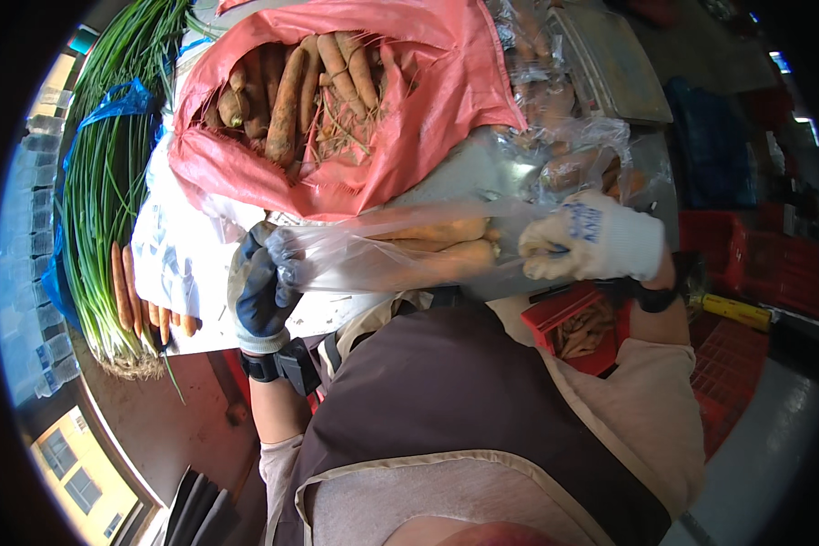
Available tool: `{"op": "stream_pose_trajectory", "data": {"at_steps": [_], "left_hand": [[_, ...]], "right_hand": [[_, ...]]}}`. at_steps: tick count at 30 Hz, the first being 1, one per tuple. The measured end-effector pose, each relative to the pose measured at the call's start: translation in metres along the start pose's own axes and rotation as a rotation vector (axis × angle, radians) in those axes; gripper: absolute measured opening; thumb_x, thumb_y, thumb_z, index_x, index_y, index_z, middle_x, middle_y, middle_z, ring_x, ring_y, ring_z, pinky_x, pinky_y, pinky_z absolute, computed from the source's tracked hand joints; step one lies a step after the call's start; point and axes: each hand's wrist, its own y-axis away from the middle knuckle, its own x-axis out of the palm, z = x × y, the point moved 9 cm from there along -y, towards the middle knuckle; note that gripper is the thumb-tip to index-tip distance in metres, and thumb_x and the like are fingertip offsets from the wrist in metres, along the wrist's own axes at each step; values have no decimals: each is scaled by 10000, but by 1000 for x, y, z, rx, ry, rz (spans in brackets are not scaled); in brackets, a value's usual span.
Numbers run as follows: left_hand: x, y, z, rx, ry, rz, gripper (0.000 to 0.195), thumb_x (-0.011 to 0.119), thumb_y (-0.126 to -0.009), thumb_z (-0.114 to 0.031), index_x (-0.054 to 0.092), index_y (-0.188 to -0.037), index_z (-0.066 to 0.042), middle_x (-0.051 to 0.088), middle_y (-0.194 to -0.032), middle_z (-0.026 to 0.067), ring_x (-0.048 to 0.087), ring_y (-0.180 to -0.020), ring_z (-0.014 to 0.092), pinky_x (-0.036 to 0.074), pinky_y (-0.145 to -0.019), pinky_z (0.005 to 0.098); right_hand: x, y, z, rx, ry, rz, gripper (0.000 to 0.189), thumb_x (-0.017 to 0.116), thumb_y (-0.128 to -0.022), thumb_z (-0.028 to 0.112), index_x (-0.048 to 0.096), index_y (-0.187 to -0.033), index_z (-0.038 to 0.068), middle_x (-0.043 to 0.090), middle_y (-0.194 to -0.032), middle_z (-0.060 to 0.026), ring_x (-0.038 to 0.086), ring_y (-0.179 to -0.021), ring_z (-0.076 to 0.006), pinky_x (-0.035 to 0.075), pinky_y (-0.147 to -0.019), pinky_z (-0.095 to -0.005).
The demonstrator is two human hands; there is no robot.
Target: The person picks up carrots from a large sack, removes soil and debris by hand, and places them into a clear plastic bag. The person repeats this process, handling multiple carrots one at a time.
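Note:
Between my gloved hands a clear plastic bag is stretched sideways, with several carrots inside it. My left hand, in a grey-blue coated glove, grips the bag's left end. On the other side my right hand, in a whitish printed glove, has its fingers closed on the bag's right end. Just beyond the bag lies an open pink woven sack holding several soil-covered carrots. Motion blurs the bag slightly, and its far edge is hard to make out.
Long green onions lie along the table's left side, with loose carrots beside their roots. Bagged carrots and a metal-topped scale are at the right. Below the table edge stands a red crate of carrots.

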Motion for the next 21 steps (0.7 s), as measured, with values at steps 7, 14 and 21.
{"op": "stream_pose_trajectory", "data": {"at_steps": [7,14,21], "left_hand": [[-11,1,29,-174,-33,33,271,648,-882,-136,519,-1074,5,583,-892,49,552,-684,88,418,-513,168],[-21,10,47,-433,-466,-21,136,556,-919,-153,582,-918,-19,546,-701,-6,456,-541,49,349,-484,191],[-12,11,41,-415,-415,20,206,546,-857,-158,595,-983,-2,552,-761,-12,480,-597,54,382,-532,200]], "right_hand": [[28,-30,-10,46,214,270,368,603,-868,430,653,-1039,107,694,-880,-74,669,-756,-263,528,-697,-367],[-40,-94,10,-230,32,159,353,608,-916,331,616,-1166,82,680,-946,-97,655,-880,-237,521,-785,-328],[-102,-307,-73,98,-642,-33,275,522,-914,151,615,-1126,2,671,-964,-86,653,-774,-162,561,-712,-268]]}}
